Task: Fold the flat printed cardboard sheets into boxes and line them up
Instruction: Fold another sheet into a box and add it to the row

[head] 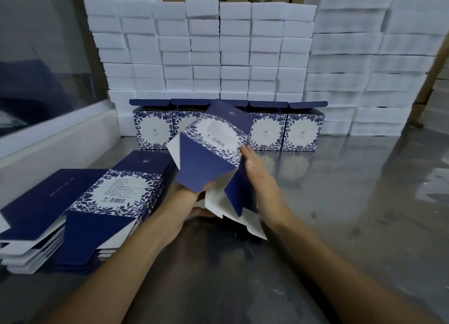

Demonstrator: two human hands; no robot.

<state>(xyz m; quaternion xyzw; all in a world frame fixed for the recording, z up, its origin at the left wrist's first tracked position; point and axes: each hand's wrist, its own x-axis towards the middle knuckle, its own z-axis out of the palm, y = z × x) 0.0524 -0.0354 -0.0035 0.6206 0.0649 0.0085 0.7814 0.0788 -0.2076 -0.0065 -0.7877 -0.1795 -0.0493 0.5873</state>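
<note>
Currently both hands gripping half-formed box (pixel 213 148): left hand (pixel 192 199) pinches btm flaps, right hand (pixel 255 168) braces side wall so flaps can tuck.

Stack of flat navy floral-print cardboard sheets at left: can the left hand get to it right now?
Probably not at once: the left hand is gripping the half-folded navy box. The stack of flat sheets lies uncovered just beside that forearm.

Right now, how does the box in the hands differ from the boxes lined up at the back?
The held box is tilted in mid-air with bottom flaps loose; the row of boxes stands upright on the table. The held box shows its barcode panel; the row shows logo fronts. Both share the blue floral print.
</note>
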